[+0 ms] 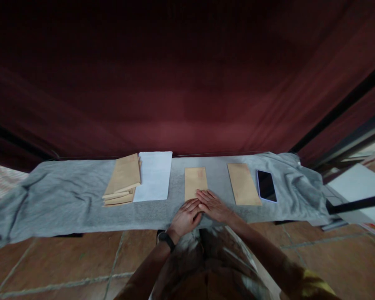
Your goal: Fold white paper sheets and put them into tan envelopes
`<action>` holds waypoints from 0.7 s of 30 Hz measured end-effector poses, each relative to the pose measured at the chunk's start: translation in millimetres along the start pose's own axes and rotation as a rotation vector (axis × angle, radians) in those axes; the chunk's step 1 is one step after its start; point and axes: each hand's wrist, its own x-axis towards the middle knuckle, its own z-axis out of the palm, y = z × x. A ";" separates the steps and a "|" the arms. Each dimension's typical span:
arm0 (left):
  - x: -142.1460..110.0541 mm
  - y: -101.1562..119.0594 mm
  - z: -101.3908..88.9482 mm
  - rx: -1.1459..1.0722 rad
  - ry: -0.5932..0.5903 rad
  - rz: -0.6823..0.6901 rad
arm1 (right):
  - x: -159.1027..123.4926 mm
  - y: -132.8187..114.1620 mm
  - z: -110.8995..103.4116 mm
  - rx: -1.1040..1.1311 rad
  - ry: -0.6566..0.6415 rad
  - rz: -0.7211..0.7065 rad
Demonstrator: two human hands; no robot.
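Observation:
A brown paper envelope (195,179) with faint reddish print near its top right lies upright in front of me on the grey cloth. My left hand (186,217) rests over the lower end of this envelope, its fingers laid flat, and a dark band circles the wrist. From the other side my right hand (215,207) lies on the same end, fingers stretched out and touching the left hand's fingers. Neither hand grips anything. The envelope's bottom edge is hidden under the hands. Right of it lies a second brown envelope (244,184), apart from my hands.
Left of the middle, a stack of brown envelopes (124,175) partly overlaps white paper (154,175). A phone (266,186) with a dark screen lies at the right. Grey cloth (71,200) covers the narrow table. A dark red surface (187,104) rises behind it.

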 end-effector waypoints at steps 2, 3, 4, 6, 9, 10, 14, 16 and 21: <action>-0.2 0.7 -0.7 0.010 -0.003 0.003 | -5.5 -0.5 -1.8 0.031 -0.013 -0.012; -0.3 0.8 -0.8 0.010 -0.002 0.007 | -6.5 0.7 -2.6 0.047 -0.024 -0.012; -0.4 0.8 -0.9 0.008 0.001 0.011 | -6.2 2.7 -3.1 0.059 -0.037 -0.011; -0.5 0.8 -0.7 0.000 0.005 0.015 | -1.1 9.2 -3.4 0.067 -0.056 -0.006; -0.5 0.6 -0.4 0.000 0.003 0.006 | 15.9 22.8 -1.4 0.036 -0.046 0.025; -0.5 0.6 -0.4 -0.001 0.002 0.003 | 23.1 27.7 -0.3 0.021 -0.033 0.040; -1.0 0.0 0.1 -0.010 -0.004 -0.002 | 53.5 46.3 3.2 -0.029 0.010 0.048; -1.5 -0.7 0.7 -0.007 -0.015 -0.005 | 67.4 54.0 4.0 -0.054 0.025 0.052; -3.1 -2.5 3.1 -0.010 -0.021 -0.007 | 96.9 64.5 5.1 -0.086 0.081 0.051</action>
